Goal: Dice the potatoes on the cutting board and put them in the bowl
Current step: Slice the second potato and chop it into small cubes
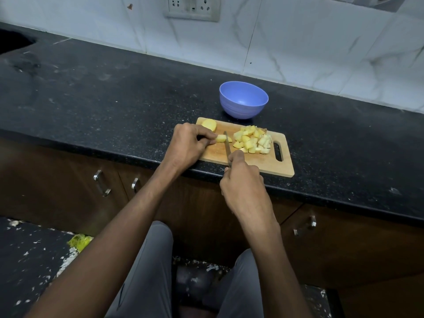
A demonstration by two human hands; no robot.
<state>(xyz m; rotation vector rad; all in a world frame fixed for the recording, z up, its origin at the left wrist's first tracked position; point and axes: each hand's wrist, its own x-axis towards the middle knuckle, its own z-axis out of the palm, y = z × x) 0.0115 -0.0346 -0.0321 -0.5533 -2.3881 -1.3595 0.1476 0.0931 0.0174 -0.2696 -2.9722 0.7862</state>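
Note:
A wooden cutting board (282, 167) lies at the counter's front edge. On its right part sits a pile of diced potato (252, 140). A larger uncut potato piece (210, 124) rests at the board's far left corner. My left hand (188, 143) pinches a potato strip (221, 138) against the board. My right hand (241, 187) grips a knife (227, 145), its forefinger along the spine, and the blade stands on the strip's right part. Just behind the board is a blue bowl (243, 103) with nothing visible inside.
The black speckled counter (114, 99) runs left and right, with a dark sink recess (13, 41) at far left. A white tiled wall with a socket plate (191, 6) rises behind. Brown cabinet doors with metal handles (102, 182) are below the counter edge.

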